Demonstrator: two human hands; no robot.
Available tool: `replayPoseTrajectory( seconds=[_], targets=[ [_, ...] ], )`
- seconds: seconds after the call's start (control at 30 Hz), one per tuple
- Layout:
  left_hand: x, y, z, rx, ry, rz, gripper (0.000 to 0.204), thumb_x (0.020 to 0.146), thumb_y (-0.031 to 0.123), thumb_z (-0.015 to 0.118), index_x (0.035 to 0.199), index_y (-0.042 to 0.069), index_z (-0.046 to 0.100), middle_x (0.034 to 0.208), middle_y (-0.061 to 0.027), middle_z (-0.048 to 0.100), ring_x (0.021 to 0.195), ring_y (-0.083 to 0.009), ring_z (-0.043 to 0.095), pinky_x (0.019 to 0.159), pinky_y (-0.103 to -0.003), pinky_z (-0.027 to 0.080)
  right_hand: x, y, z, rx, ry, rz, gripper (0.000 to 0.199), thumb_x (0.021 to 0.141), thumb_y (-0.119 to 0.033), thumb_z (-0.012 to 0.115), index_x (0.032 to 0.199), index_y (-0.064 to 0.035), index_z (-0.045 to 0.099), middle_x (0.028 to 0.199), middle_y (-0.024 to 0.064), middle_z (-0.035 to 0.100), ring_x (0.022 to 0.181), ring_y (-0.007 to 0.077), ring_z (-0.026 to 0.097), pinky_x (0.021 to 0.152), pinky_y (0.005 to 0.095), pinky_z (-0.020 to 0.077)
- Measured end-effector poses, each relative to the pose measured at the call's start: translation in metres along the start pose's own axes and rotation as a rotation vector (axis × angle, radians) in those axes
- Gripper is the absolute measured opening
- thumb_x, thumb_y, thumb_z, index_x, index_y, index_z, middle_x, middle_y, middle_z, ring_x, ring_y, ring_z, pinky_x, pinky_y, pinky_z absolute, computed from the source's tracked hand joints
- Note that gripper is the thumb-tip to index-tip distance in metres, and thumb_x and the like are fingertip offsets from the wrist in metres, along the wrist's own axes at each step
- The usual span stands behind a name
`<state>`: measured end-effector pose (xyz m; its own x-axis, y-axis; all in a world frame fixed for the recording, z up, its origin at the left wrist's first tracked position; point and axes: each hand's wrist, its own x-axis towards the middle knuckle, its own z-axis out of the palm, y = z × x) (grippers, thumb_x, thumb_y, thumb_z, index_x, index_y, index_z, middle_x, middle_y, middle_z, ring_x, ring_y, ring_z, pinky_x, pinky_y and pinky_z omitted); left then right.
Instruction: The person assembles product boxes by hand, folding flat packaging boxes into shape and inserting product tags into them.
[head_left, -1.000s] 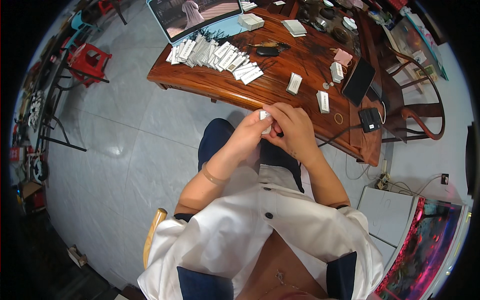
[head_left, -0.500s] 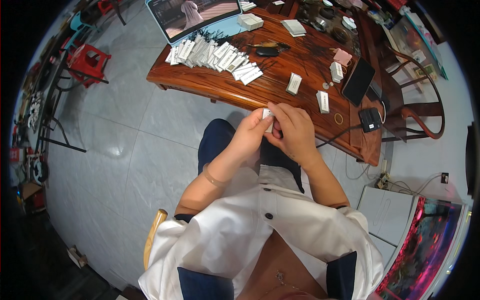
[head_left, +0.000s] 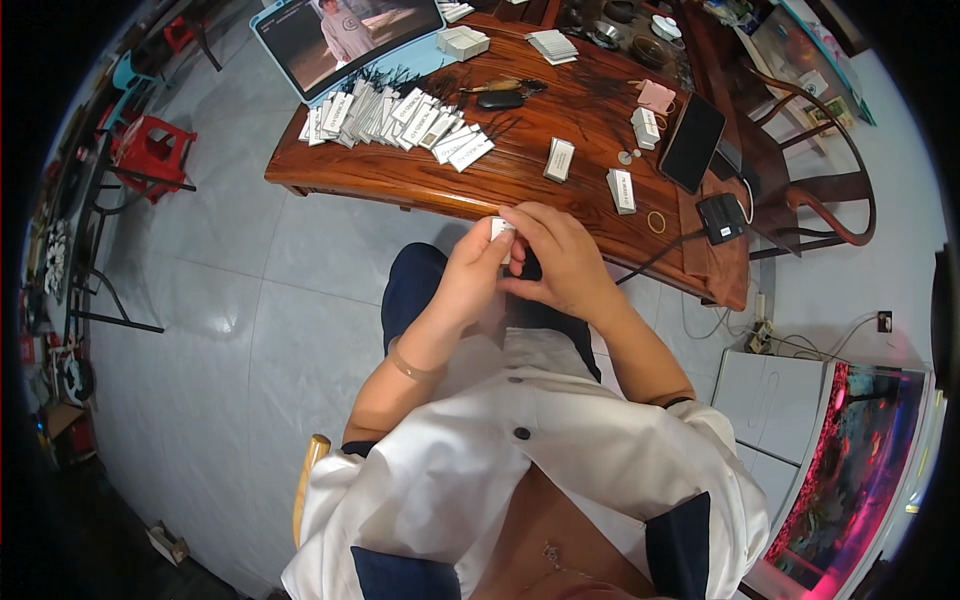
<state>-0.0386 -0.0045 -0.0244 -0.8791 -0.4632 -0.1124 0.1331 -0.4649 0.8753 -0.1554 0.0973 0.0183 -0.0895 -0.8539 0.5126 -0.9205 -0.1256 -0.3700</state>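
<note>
Just off the table's front edge, my left hand (head_left: 468, 272) pinches a small white tag (head_left: 502, 228), thumb across its face. Whether it is one tag or a thin stack, I cannot tell. My right hand (head_left: 562, 258) curls around from the other side, fingertips at the tag's upper edge and thumb lower down, apart from it. Its inner fingers are partly hidden. Beyond lies a spread pile of white printed tags (head_left: 400, 118) with black strings. Nearer on the right are two small tag stacks, one upright-looking (head_left: 559, 160) and another (head_left: 621, 192).
The wooden table (head_left: 500, 195) also bears a tablet (head_left: 350, 45) playing video, a black key fob (head_left: 500, 100), a dark phone (head_left: 692, 143), a rubber band (head_left: 656, 222) and a black box with a cable (head_left: 722, 218). A wooden armchair (head_left: 850, 225) stands right, a red stool (head_left: 155, 155) far left.
The whole view has shifted slightly, so table and hands appear further left. My right thumb has moved away from the tag a little. The tablet's picture has changed.
</note>
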Motion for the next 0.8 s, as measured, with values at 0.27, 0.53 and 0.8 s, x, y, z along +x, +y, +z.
replayPoseTrajectory(
  seconds=[0.27,0.53,0.8],
  targets=[
    [0.002,-0.001,-0.010,-0.060,-0.016,-0.022,0.018,0.099,0.016,0.044,0.104,0.003,0.055,0.081,-0.0012,0.054,0.068,-0.0095,0.050,0.065,-0.023,0.045,0.014,0.080,-0.037,-0.272,0.144,0.242,0.023,0.081,-0.026,0.067,0.095,-0.0082,0.067,0.095,0.0090,0.066,0.079,0.0293,0.064,0.072,0.0392,0.0502],
    [0.000,0.003,-0.003,0.069,-0.017,-0.032,0.019,0.099,0.018,0.044,0.104,0.004,0.055,0.080,-0.0002,0.053,0.068,-0.0079,0.049,0.063,-0.023,0.044,0.066,0.156,-0.022,-0.766,-0.302,0.461,0.013,0.079,-0.012,0.060,0.079,-0.0047,0.071,0.090,0.0138,0.068,0.082,0.0312,0.067,0.070,0.0398,0.0542],
    [-0.004,0.008,-0.011,0.086,0.088,0.004,0.018,0.099,0.021,0.047,0.102,0.005,0.055,0.079,0.0009,0.054,0.067,-0.0062,0.049,0.060,-0.020,0.042,0.066,0.163,-0.026,-0.834,-0.225,0.364,0.011,0.072,-0.016,0.063,0.076,-0.0055,0.066,0.082,0.0138,0.067,0.076,0.0318,0.066,0.066,0.0413,0.0530]
  ],
)
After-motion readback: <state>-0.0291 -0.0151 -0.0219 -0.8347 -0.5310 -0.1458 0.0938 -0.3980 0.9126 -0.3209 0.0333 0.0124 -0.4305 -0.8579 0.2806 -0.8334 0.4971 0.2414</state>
